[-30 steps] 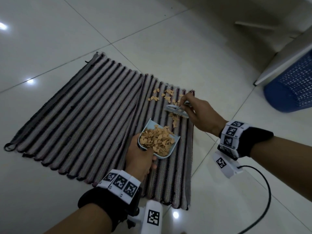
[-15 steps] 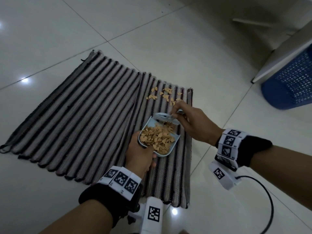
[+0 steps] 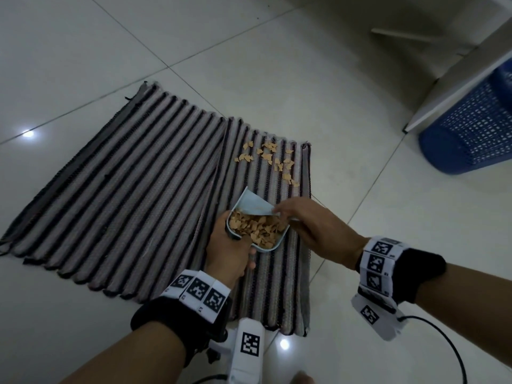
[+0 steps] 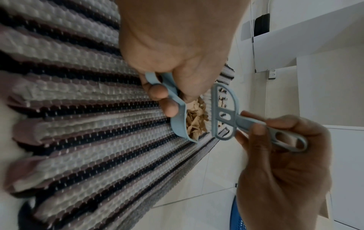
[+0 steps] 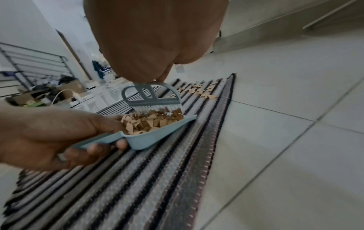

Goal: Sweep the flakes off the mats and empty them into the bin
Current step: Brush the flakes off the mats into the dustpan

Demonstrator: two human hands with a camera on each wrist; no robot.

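My right hand (image 3: 315, 228) pinches the brush (image 5: 152, 98) handle, bristles on the heap inside the dustpan (image 3: 259, 231); my left hand (image 3: 230, 248) grips the pan's handle, lip on the mat (image 3: 124, 195); I'd say mostly done; loose flakes (image 3: 273, 157) lie beyond the pan; the bin (image 3: 471, 131) waits well apart, emptying not begun.

The right hand (image 3: 318, 228) has drawn the brush (image 5: 152, 97) back from the loose flakes (image 3: 273, 159) to the dustpan (image 3: 257, 225), where its bristles now sit in the heap inside. The dustpan, gripped by the left hand (image 3: 230, 253), now tilts with its front lip raised off the mat (image 3: 124, 203).
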